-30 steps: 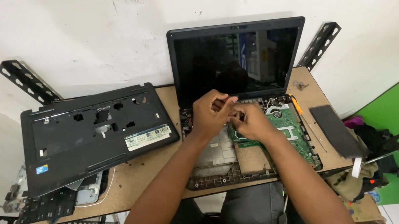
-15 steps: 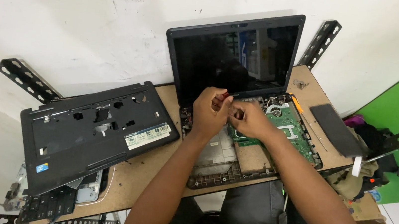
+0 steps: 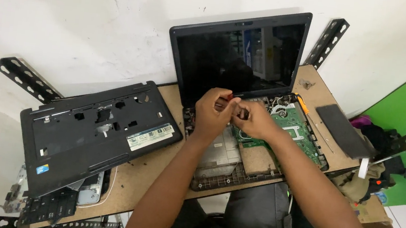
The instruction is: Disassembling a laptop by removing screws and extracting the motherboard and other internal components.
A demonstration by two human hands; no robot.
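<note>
Laptop chassis [image 3: 238, 159], stripped and open on the wooden table [image 3: 156, 162], sits right under both hands, its dark screen [image 3: 237, 57] standing upright just beyond the fingertips. Left hand [image 3: 213, 112] curls its fingers around something small with a red tip [image 3: 230, 96], pinched near the thumb; what it is exactly, I cannot tell. Right hand [image 3: 253, 120] meets it knuckle to knuckle, fingers bent inward and touching the left ones, though whether they grasp anything is hidden. Green motherboard [image 3: 295, 129] lies exposed just right of the right fingers. Beyond it rest an orange-handled screwdriver [image 3: 305, 110] and a flat black battery [image 3: 343, 131]. Well left of the left fingers lies the removed palmrest cover [image 3: 93, 134].
</note>
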